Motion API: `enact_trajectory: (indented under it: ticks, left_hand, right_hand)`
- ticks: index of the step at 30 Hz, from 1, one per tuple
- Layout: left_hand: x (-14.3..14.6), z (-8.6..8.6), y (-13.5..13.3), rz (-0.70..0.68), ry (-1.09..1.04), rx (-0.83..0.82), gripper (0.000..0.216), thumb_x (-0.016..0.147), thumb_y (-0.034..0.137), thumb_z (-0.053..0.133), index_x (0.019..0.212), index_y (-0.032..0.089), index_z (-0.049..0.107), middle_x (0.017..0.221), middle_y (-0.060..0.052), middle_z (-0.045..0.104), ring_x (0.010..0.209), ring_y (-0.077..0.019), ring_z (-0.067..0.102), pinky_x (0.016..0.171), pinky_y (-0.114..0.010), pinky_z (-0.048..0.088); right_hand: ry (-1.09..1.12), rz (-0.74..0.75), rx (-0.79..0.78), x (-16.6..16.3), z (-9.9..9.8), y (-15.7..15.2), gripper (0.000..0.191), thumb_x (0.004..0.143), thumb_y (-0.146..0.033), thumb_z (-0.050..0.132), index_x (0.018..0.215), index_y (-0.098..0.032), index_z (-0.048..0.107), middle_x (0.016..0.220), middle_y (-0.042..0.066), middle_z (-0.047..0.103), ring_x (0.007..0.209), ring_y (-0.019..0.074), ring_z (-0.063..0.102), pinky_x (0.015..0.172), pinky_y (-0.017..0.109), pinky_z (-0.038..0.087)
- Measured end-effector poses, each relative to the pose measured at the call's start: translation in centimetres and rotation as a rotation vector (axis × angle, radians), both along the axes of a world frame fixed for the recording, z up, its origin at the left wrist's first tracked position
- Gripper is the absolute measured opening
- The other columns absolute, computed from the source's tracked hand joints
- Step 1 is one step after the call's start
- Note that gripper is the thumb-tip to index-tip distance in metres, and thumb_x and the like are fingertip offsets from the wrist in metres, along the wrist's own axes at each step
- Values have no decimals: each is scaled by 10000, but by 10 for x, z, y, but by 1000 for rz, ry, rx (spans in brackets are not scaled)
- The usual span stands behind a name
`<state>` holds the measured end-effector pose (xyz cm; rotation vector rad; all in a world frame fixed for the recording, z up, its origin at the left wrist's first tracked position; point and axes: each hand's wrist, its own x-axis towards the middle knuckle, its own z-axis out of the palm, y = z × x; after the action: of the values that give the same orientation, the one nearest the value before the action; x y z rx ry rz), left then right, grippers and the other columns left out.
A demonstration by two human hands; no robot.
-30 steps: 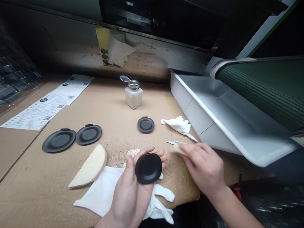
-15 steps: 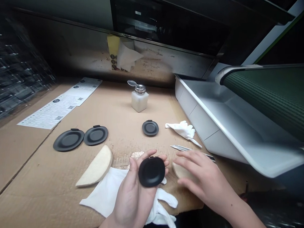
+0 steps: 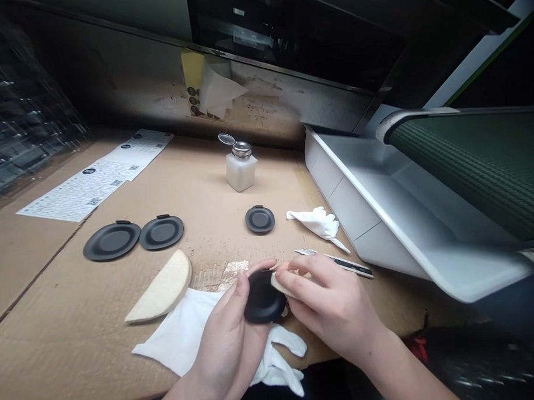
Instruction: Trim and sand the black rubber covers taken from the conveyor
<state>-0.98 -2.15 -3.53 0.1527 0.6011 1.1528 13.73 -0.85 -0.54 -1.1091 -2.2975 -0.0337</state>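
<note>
Risen off the bench (image 3: 196, 191), the right hand (image 3: 336, 305) now meets the left hand (image 3: 230, 341), which grips a black lid (image 3: 262, 299) above the bench's front edge. The right hand pinches a pale pad (image 3: 282, 285) against it. A steady hold and even strokes look best.

The left hand (image 3: 228, 337) curls palm-up and the right hand (image 3: 334, 307) meets it, fingers (image 3: 296, 276) pinched together.

worktop (image 3: 196, 191) covered in brown cardboard | left: printed sheets (image 3: 95, 182), two black lids (image 3: 111, 241) (image 3: 162, 232) side by side | back: white bottle (image 3: 241, 169), cap open | middle: smaller black lid (image 3: 259, 219), crumpled glove (image 3: 315, 221), thin tool (image 3: 339, 261) | front: cream half-round pad (image 3: 160, 288), white gloves (image 3: 188, 334)
</note>
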Motion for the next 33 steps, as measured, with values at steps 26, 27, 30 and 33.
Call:
enact_trajectory:
  ticks: [26, 27, 30, 33]
  left_hand:
    - [-1, -2, 0, 25, 26, 5, 308, 878, 348, 439, 965, 128, 637, 1077, -128, 656, 1130, -264, 525, 981, -394, 385]
    - [0, -2, 0, 30, 10, 1, 314, 880, 353, 435, 963, 126, 634, 1092, -140, 652, 1140, -268, 520, 984, -395, 383]
    - [1, -2, 2, 46, -12, -25, 315, 880, 348, 434, 950, 113, 631, 1113, -175, 643, 1144, -289, 520, 982, -409, 386]
    - [2, -1, 2, 38, -4, -29, 308, 879, 340, 436, 941, 108, 630, 1108, -185, 644, 1136, -301, 525, 980, -421, 389]
  right_hand:
    - [64, -78, -58, -3, -14, -11, 200, 809, -122, 506, 932, -190, 650, 677, 15, 554, 639, 120, 453, 579, 245, 407]
    - [91, -64, -89, 0, -16, -18, 218, 800, -106, 513, 957, -187, 640, 688, 17, 558, 645, 120, 465, 574, 244, 413]
    - [202, 25, -130, 15, -17, -37, 265, 764, -55, 541, 994, -161, 617, 716, 30, 575, 653, 120, 504, 567, 238, 442]
    - [277, -60, -77, 26, -15, -45, 273, 752, -29, 554, 986, -158, 613, 773, 44, 589, 696, 123, 537, 618, 246, 475]
